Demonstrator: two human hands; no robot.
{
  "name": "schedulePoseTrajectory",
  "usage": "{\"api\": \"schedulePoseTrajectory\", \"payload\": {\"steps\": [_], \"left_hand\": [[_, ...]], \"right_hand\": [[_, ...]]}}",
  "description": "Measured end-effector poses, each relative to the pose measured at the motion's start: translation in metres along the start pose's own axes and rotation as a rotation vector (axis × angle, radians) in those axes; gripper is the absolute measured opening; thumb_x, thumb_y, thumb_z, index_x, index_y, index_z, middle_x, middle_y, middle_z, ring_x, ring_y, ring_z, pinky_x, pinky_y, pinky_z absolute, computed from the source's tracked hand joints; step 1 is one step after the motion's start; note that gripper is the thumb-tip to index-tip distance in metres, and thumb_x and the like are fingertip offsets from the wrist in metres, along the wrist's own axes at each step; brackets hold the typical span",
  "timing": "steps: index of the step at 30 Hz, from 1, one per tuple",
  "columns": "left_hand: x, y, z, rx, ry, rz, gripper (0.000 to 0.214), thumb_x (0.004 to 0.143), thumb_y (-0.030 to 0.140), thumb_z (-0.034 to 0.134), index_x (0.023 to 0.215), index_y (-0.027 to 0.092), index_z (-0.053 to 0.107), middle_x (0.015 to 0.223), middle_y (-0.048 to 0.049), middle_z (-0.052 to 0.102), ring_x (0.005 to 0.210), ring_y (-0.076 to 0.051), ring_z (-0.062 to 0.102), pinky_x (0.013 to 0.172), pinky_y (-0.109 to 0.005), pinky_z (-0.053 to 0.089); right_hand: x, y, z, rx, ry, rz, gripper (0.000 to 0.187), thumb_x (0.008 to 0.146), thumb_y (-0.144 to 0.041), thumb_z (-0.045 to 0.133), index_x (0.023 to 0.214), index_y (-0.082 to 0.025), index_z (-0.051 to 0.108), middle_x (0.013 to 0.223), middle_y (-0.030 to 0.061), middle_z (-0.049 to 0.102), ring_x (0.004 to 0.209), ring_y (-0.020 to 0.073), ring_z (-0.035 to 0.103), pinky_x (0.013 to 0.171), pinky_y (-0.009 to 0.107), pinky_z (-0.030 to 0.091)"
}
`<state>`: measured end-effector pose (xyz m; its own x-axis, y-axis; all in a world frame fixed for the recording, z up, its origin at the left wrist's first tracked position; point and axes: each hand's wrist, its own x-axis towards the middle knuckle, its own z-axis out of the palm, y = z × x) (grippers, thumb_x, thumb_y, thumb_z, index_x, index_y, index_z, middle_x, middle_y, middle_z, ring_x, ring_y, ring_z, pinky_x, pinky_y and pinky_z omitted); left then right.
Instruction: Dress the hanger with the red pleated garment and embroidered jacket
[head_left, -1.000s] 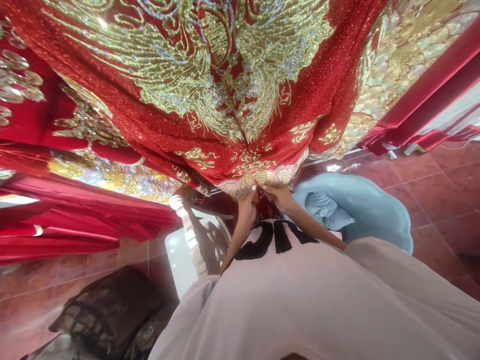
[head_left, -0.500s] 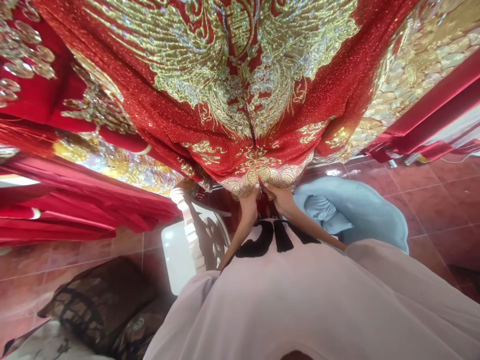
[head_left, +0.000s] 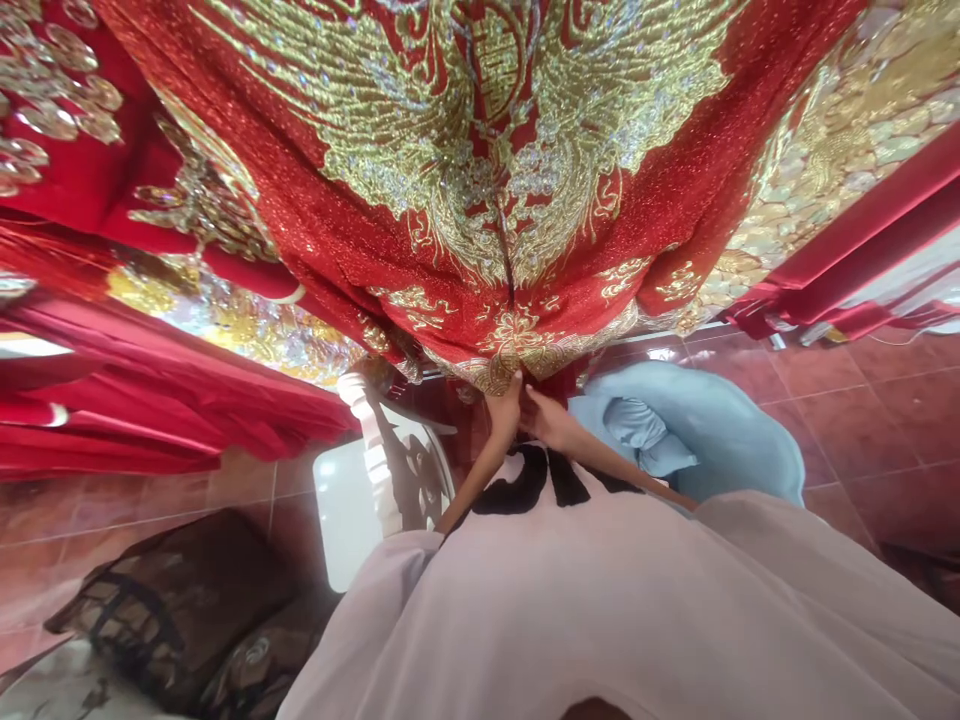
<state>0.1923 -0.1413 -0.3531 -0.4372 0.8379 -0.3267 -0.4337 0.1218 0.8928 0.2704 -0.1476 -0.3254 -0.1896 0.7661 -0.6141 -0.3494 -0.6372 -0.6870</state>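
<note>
A red glittering embroidered jacket [head_left: 360,240] with gold wing patterns and clear stones hangs before me, its front opening running down the middle. My left hand [head_left: 504,408] is closed on the jacket's gold-patterned hem beside that opening, its thumb on top of the cloth. Just to the right and slightly lower, my right hand [head_left: 549,418] points toward the left one, fingers drawn together close below the hem. Whatever lies between the right fingers is too small to make out.
A white chair [head_left: 352,510] stands at left, and a light blue basin [head_left: 739,430] with blue cloth inside sits at right. Dark patterned bags [head_left: 202,600] lie on the tiled floor [head_left: 885,410]. More red and gold garments [head_left: 832,140] hang on both sides.
My right hand has left the right part of the hem and moved slightly down and left toward my left hand. The left hand keeps hold; the hem's two edges now sit differently.
</note>
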Motion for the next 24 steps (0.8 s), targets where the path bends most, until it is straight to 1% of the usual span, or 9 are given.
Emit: {"api": "schedulePoseTrajectory", "payload": {"steps": [2,6,7,9,12,16,20,22,24], "left_hand": [[0.002,-0.003,0.002,0.028,0.005,0.070,0.031,0.067,0.030,0.077,0.092,0.016,0.064,0.103,-0.0065,0.067,0.101,-0.019,0.062,0.098,-0.034,0.043],[0.002,-0.004,0.006,0.030,-0.023,0.092,0.024,0.068,0.030,0.075,0.085,0.016,0.064,0.096,-0.0066,0.068,0.094,-0.018,0.063,0.093,-0.034,0.046],[0.001,-0.004,0.006,0.030,-0.026,0.099,0.024,0.069,0.029,0.074,0.086,0.016,0.064,0.096,-0.0066,0.068,0.092,-0.018,0.063,0.092,-0.034,0.046],[0.001,-0.003,0.007,0.029,-0.028,0.117,0.025,0.069,0.028,0.074,0.088,0.016,0.064,0.097,-0.0063,0.068,0.091,-0.017,0.063,0.092,-0.033,0.045],[0.001,-0.003,0.009,0.029,-0.028,0.137,0.023,0.070,0.026,0.073,0.089,0.016,0.064,0.098,-0.0057,0.068,0.092,-0.016,0.062,0.093,-0.032,0.045],[0.001,-0.004,0.012,0.028,-0.028,0.153,0.023,0.070,0.024,0.073,0.089,0.017,0.062,0.097,-0.0051,0.067,0.090,-0.016,0.062,0.091,-0.031,0.045],[0.002,-0.007,0.011,0.031,-0.020,0.162,0.023,0.067,0.022,0.074,0.085,0.016,0.062,0.092,-0.0047,0.067,0.088,-0.016,0.062,0.089,-0.030,0.045],[0.004,-0.009,0.010,0.036,-0.013,0.149,0.019,0.065,0.020,0.075,0.078,0.016,0.061,0.086,-0.0042,0.066,0.083,-0.016,0.062,0.086,-0.029,0.045],[0.006,-0.014,0.008,0.043,-0.006,0.124,0.014,0.066,0.018,0.073,0.071,0.016,0.060,0.079,-0.0035,0.065,0.079,-0.016,0.061,0.083,-0.029,0.045]], "right_hand": [[0.001,0.000,0.002,-0.166,0.029,-0.105,0.036,0.072,-0.054,0.061,0.070,-0.018,0.057,0.067,0.0027,0.062,0.070,0.0152,0.059,0.063,0.026,0.046],[0.004,-0.012,0.005,-0.672,0.215,-0.477,0.035,0.079,-0.047,0.056,0.061,-0.018,0.060,0.065,0.0034,0.061,0.064,0.0142,0.053,0.067,0.027,0.040],[0.004,-0.014,0.005,-0.736,0.253,-0.521,0.033,0.078,-0.046,0.057,0.061,-0.018,0.061,0.065,0.0038,0.062,0.063,0.0146,0.052,0.067,0.027,0.039],[0.005,-0.018,0.004,-0.766,0.295,-0.562,0.027,0.076,-0.043,0.061,0.064,-0.019,0.065,0.069,0.0044,0.065,0.065,0.0159,0.054,0.069,0.028,0.039],[0.006,-0.022,0.002,-0.743,0.293,-0.554,0.022,0.074,-0.041,0.062,0.068,-0.020,0.068,0.074,0.0049,0.067,0.065,0.0173,0.056,0.070,0.029,0.040],[0.005,-0.032,0.001,-0.723,0.296,-0.540,0.018,0.071,-0.034,0.062,0.058,-0.021,0.064,0.067,0.0046,0.064,0.062,0.0163,0.051,0.068,0.029,0.038],[0.007,-0.046,0.002,-0.539,0.204,-0.342,0.020,0.059,-0.026,0.064,0.043,-0.019,0.054,0.044,0.0000,0.048,0.047,0.0102,0.038,0.052,0.024,0.030],[0.010,-0.048,0.005,-0.471,0.156,-0.242,0.021,0.057,-0.026,0.061,0.040,-0.017,0.052,0.037,-0.0023,0.040,0.038,0.0070,0.030,0.043,0.023,0.022],[0.013,-0.048,0.012,-0.385,0.141,-0.163,0.020,0.057,-0.025,0.056,0.040,-0.017,0.051,0.034,-0.0034,0.036,0.034,0.0050,0.023,0.039,0.022,0.015]]}}
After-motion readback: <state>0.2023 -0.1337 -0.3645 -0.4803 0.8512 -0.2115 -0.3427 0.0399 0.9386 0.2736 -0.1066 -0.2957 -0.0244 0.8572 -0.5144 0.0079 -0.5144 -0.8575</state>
